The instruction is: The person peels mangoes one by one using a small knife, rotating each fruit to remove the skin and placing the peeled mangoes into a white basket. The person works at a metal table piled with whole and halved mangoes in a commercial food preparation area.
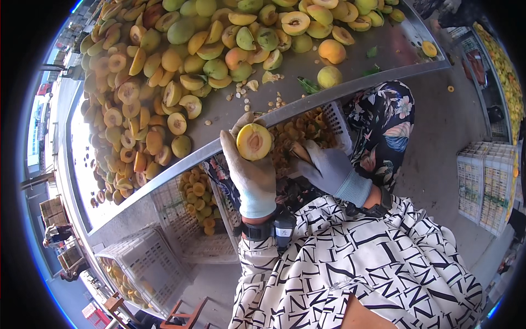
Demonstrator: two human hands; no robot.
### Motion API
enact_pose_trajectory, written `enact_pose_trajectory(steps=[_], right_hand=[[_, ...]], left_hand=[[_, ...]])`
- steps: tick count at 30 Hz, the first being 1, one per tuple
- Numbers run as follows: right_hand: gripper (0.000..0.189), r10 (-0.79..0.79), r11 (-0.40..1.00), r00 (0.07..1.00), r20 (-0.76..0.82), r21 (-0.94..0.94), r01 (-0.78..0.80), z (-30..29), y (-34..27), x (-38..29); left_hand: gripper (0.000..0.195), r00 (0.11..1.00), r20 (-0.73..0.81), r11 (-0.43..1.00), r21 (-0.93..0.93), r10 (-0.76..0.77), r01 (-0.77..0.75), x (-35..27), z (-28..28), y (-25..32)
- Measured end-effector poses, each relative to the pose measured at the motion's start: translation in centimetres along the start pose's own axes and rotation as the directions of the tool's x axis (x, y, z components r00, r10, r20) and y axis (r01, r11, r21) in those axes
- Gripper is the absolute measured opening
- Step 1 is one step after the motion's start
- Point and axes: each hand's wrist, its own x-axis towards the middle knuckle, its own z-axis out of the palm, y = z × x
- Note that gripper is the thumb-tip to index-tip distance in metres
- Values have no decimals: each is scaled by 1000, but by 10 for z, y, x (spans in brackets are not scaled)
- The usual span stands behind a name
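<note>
My left hand [250, 172], in a pale work glove with a light blue cuff, holds up a halved stone fruit [254, 142]. Its cut yellow face is turned towards me, with the brown pit or pit hollow in the middle. My right hand [328, 166], gloved alike, is curled just to the right of the fruit. Something narrow and brown shows at its fingertips; whether this is a tool or stained glove fabric is unclear. Below both hands, a white plastic crate [339, 127] at my knees holds many orange-brown fruit pieces [306, 127].
Beyond my hands slopes a metal-edged table [353, 82] heaped with halved and whole fruit [164, 74]. Small pale bits [246, 100] and green leaves [308, 85] lie near its rim. Crates [139, 263] with fruit stand at lower left; stacked crates [485, 181] stand at right.
</note>
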Motion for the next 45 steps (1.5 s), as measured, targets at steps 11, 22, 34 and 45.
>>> enact_pose_trajectory(steps=[11,22,34,45], right_hand=[[37,-44,999,996,-83,29,46,-11,-33,6],[45,-6,873,990,143,483,-65,-8,-23,-5],[45,-58,887,951,303,453,-90,-34,-14,-6],[38,59,784,865,498,514,-348,-67,-46,-11]], left_hand=[[50,999,50,999,35,-4,2,-9,18,-8],[47,987,127,982,144,100,-118,-18,32,-18],[42,995,94,997,-66,32,-26,-33,45,-21],[36,912,324,889,-295,-252,350,-27,40,-14]])
